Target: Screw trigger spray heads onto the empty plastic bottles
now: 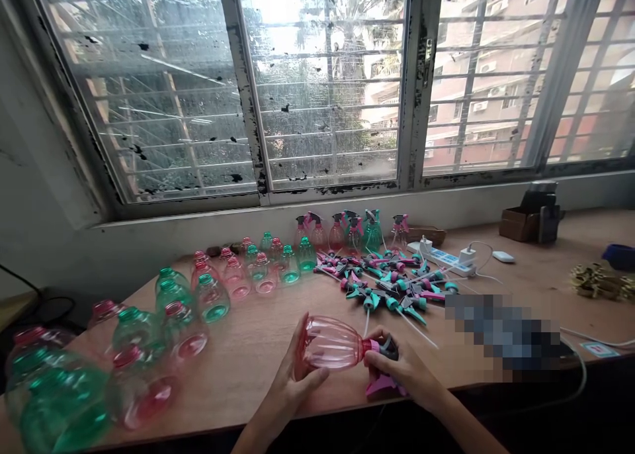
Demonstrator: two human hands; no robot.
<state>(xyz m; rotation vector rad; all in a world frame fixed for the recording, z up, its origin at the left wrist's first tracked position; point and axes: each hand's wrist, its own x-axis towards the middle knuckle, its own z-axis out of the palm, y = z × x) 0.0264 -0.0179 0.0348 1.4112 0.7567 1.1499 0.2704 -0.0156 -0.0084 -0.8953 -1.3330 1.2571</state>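
Note:
A pink transparent bottle (333, 342) lies on its side just above the wooden table's (258, 335) front edge, held between both hands. My left hand (294, 374) is wrapped round its base. My right hand (403, 369) grips the pink and black trigger sprayer head (384, 368) at the bottle's neck. Beyond them lies a heap of loose pink and teal sprayer heads (384, 278) with thin dip tubes.
Several empty pink and green bottles (163, 315) stand along the left of the table. Several finished spray bottles (353, 232) line the window sill wall. A white power strip (441, 257), a cardboard box (530, 219) and cables lie to the right.

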